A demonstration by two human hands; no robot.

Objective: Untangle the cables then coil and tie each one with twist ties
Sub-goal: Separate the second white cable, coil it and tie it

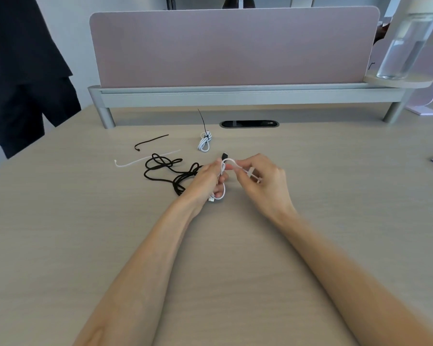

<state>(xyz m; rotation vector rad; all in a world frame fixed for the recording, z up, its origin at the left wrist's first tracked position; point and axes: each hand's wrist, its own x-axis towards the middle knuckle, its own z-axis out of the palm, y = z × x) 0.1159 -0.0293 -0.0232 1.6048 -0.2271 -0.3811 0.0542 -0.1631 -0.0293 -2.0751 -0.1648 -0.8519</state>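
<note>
So the worktop is mostly cable business right now. The only container around is the clear bottle on the little shelf at the far right corner, and it looks like there's water in it, can't say how full. The black cable is a loose tangle left of the middle, not coiled yet. One white bundle sits near the far edge, cinched with a black tie. My left hand is wrapped around the small white cable, just above the worktop's middle, and my right hand is pinching the white tie looped over the top of the coil. My tip for this bit: keep the left grip firm so the loops don't spring apart, seat the tie across the middle of the coil and pull it snug, not crushing. A spare white tie and a spare black tie wait toward the far left.
</note>
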